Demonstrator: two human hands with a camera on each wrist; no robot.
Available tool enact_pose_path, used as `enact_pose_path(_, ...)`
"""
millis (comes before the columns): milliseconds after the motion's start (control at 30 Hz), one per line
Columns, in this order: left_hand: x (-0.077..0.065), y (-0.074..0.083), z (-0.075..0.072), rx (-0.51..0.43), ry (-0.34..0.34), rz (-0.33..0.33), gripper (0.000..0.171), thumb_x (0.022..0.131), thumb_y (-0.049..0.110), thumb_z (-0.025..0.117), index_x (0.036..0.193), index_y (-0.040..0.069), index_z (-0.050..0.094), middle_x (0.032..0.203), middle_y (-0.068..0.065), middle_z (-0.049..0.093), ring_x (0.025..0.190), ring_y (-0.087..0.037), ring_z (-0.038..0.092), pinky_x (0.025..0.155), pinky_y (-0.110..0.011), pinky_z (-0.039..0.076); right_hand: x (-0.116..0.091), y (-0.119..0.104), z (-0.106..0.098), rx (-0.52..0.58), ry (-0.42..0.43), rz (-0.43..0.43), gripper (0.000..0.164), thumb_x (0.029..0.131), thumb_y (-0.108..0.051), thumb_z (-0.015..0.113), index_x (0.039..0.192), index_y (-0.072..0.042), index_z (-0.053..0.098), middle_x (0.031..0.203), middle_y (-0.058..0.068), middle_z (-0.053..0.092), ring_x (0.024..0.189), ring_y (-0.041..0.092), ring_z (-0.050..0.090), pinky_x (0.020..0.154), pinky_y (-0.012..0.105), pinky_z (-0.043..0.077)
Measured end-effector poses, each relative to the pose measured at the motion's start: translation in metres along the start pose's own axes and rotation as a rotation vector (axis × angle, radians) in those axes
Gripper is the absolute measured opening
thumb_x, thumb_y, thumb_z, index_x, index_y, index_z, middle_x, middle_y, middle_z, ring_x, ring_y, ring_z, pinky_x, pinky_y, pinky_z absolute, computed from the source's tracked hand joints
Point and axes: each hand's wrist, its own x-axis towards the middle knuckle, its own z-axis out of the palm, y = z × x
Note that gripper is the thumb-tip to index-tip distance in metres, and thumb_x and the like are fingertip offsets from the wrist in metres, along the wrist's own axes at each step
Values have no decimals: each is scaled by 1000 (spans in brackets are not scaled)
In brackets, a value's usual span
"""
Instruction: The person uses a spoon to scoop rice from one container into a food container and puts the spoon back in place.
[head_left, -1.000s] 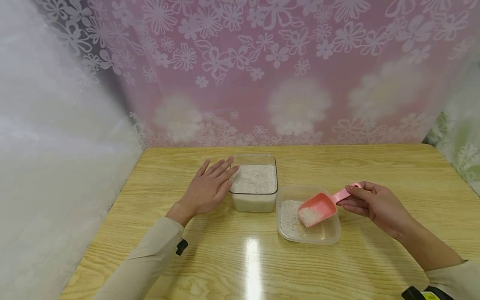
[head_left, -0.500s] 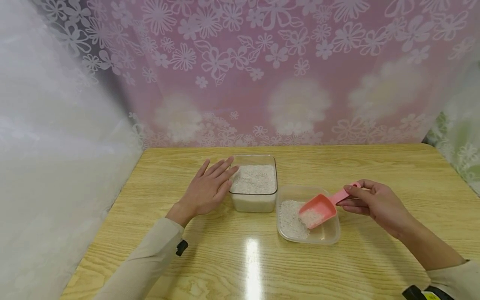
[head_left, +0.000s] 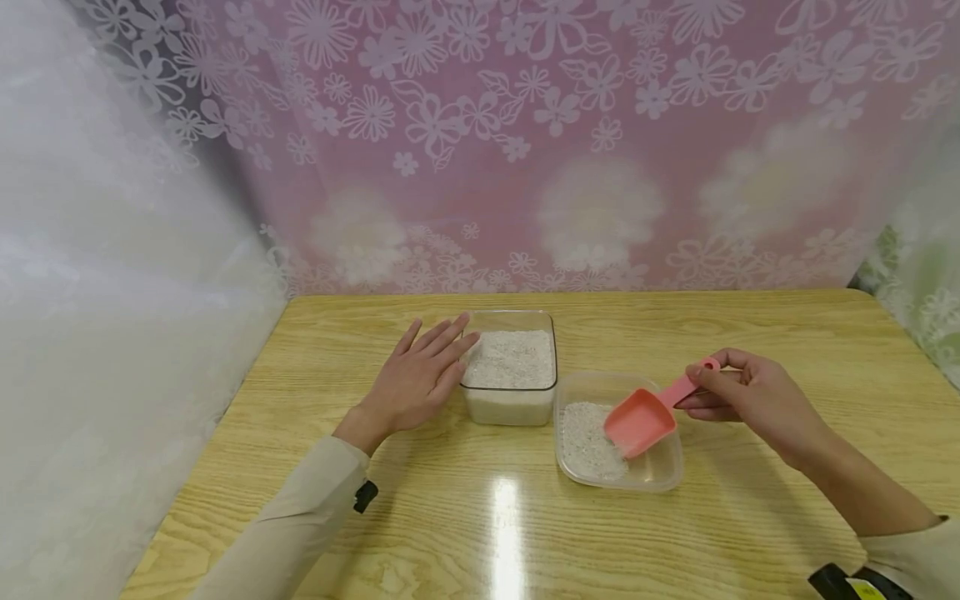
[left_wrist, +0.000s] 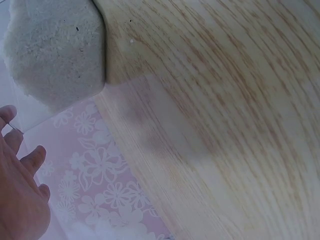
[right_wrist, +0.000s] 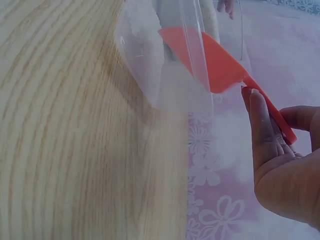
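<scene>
My right hand (head_left: 768,408) pinches the handle of a pink scoop (head_left: 641,422) between thumb and fingers. The scoop tilts down to the left inside a shallow clear plastic container (head_left: 660,475), and its bowl looks empty in the head view. White rice (head_left: 588,442) covers the left part of that container. My left hand (head_left: 412,379) rests with straight fingers against the left rim of a deeper clear square container (head_left: 510,408), which is well filled with rice (head_left: 513,358). In the right wrist view, the scoop (right_wrist: 215,62) shows partly behind the container's wall (right_wrist: 175,90).
Both containers stand close together on a wood-grain table (head_left: 420,533). A pink flowered curtain (head_left: 480,192) hangs behind the table's far edge, and a whitish sheet (head_left: 135,317) hangs at the left.
The rice in the scoop has slid out into the shallow container, where the heap is larger. My right hand has risen slightly, tipping the scoop more. The left hand keeps its place.
</scene>
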Motion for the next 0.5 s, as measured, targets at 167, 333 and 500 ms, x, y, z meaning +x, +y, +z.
enact_pose_path(167,1,0,0,8,0,-1,50,105,39,23,150,21,35,158,5,14,142,-21,22,115,-46,3,-2,-5,0,-61,15,-41,28,99,-19,54,94,8,46,90,13,71,79,25,71,72,37,56)
enact_pose_path(333,0,1,0,3,-2,-5,51,105,41,20,150,22,34,158,2,18,142,-20,21,115,-45,2,-5,-8,-2,-42,8,-76,25,100,-15,53,98,9,47,91,15,71,79,26,70,73,37,56)
enact_pose_path(500,-1,1,-1,6,-2,-9,51,105,42,19,151,23,33,158,1,19,142,-20,21,115,-45,2,-7,-10,-3,-42,14,-92,23,100,-14,53,99,8,49,91,15,71,80,26,70,73,37,56)
